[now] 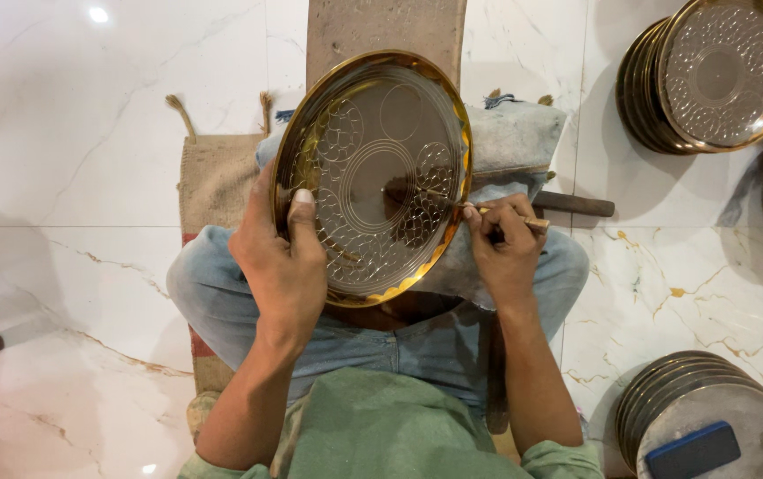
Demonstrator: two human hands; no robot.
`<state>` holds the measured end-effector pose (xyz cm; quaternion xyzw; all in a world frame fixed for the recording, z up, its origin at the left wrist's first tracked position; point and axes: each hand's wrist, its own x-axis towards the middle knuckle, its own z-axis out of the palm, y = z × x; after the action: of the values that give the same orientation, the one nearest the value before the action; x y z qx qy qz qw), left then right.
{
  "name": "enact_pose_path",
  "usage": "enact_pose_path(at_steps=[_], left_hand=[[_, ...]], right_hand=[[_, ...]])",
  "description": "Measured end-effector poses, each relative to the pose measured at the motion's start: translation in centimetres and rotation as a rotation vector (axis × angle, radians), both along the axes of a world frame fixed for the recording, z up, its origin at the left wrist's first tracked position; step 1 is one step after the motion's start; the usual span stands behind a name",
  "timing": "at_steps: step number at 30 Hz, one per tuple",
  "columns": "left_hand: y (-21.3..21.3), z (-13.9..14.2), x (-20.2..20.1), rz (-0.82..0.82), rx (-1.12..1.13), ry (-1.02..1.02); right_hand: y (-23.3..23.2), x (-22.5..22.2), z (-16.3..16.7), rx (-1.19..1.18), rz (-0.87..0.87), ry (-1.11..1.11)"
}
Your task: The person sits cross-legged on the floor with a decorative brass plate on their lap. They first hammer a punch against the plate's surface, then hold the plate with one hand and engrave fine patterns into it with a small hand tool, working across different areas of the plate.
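Brass plate (373,177) gripped at near-left rim by left hand (279,257); right hand (506,244) pinching engraving tool (510,215) at right rim. Best kept steady, with light strokes.

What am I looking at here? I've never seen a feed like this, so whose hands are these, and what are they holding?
There is one view, from a camera on a person's head, looking down at their lap as they sit on a marble floor. No machine is involved. The left hand grips the rim of a round brass plate, tilted on a padded support, with a circle pattern cut into it. The right hand holds a thin pointed tool against the plate's right side. Stacks of similar plates stand to the right; the lower stack carries a blue block.
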<state>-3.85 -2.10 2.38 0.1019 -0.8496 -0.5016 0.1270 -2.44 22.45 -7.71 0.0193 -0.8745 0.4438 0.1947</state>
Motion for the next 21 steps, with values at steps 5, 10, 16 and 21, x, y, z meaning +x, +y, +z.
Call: enact_pose_path(at_steps=[5, 10, 16, 21], left_hand=[[0.1, -0.5, 0.0, -0.004, 0.017, 0.022], [0.2, -0.9, 0.0, 0.011, 0.015, 0.033], [0.2, -1.1, 0.0, 0.019, 0.031, 0.016], [0.2, -1.3, -0.1, 0.037, 0.016, 0.004]], right_hand=[[0.6, -0.3, -0.6, -0.029, 0.041, -0.061], [1.1, -0.5, -0.5, -0.029, 0.121, -0.048], [1.8, -1.0, -0.3, -0.083, 0.190, -0.104], [1.8, -0.9, -0.3, -0.091, 0.205, -0.122]])
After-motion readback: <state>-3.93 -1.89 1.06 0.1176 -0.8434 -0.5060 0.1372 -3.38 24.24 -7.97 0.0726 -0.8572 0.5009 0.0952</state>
